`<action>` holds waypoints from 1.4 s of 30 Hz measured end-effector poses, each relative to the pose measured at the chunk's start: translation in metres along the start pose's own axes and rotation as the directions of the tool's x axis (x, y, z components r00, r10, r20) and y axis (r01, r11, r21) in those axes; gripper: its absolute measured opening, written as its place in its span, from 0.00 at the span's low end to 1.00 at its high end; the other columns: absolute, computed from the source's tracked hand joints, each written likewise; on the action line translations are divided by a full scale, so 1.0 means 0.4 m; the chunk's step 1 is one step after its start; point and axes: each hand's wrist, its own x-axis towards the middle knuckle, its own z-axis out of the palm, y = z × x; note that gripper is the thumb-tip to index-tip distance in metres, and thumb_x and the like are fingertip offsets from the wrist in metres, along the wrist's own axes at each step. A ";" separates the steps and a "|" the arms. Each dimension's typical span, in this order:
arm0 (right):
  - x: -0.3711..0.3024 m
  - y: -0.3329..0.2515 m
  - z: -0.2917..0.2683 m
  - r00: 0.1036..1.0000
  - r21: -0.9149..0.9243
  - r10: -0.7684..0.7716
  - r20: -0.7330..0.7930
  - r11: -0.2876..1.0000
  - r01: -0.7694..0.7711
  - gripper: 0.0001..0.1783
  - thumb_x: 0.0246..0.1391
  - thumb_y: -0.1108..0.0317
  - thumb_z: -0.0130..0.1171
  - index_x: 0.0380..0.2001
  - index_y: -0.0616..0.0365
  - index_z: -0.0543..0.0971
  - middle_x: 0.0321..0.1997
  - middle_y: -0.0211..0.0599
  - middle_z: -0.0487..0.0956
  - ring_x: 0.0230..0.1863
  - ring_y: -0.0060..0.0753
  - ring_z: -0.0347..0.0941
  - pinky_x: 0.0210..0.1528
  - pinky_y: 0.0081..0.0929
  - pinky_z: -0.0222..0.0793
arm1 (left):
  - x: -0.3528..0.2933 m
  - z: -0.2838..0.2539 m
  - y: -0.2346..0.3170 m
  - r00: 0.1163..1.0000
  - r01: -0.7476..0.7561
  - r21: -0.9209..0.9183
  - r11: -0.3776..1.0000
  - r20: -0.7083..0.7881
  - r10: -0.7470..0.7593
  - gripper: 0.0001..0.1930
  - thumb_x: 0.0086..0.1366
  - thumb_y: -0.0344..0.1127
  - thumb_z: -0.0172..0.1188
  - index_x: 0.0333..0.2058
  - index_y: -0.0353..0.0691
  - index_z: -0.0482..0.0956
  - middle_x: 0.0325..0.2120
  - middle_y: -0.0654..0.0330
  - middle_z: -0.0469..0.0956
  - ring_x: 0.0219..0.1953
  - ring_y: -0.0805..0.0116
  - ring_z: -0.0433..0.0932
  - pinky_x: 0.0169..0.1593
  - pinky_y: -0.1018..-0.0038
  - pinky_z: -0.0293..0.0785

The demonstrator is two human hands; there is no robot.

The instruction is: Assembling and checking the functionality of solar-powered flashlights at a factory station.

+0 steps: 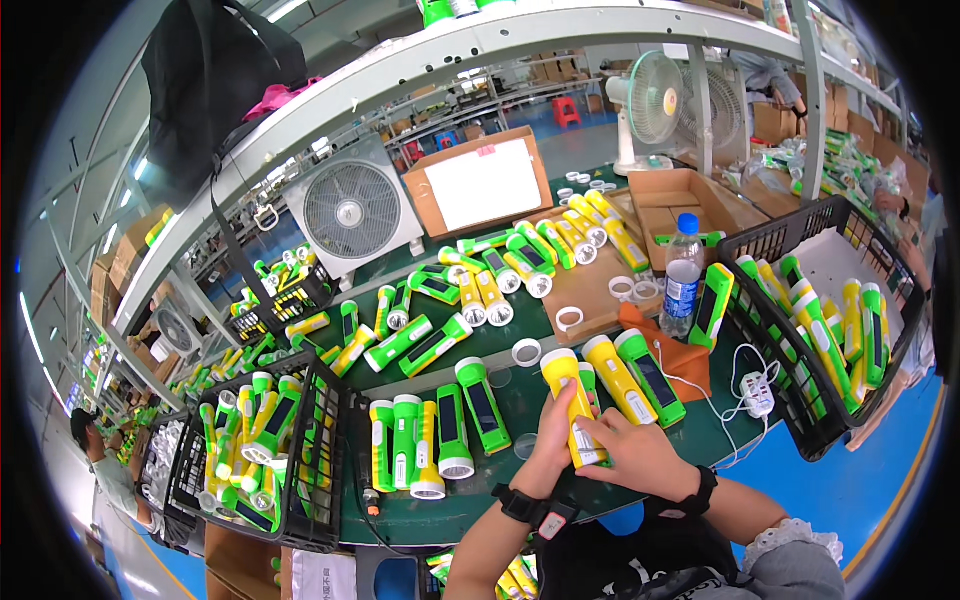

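1. The camera rides on the head of the worker before me, left of two worn side by side, facing ahead and down.
2. Closest below it are the bare left hand (553, 432) and bare right hand (645, 460), forearms entering at the lower edge.
3. A dark green flat worktable (430, 520) spreads mid-view; a white square-framed fan (350, 212) stands farther off.
4. Fisheye curvature arcs the long grey metal shelf beam (480, 45) overhead.

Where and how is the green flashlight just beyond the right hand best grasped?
Likely at the near end of the green flashlight, from the person's side: it lies lengthwise with that end pointing toward them, while a yellow flashlight lies close along its left.
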 end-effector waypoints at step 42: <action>-0.302 -0.081 -0.025 0.935 0.405 -0.328 0.134 0.879 0.250 0.21 0.28 0.46 0.64 0.17 0.51 0.74 0.09 0.26 0.63 0.09 0.27 0.62 0.12 0.22 0.54 | -0.465 -0.073 -0.326 0.684 -0.160 0.449 0.879 0.692 -0.229 0.24 0.43 0.33 0.63 0.42 0.37 0.69 0.35 0.58 0.73 0.39 0.69 0.72 0.46 0.72 0.67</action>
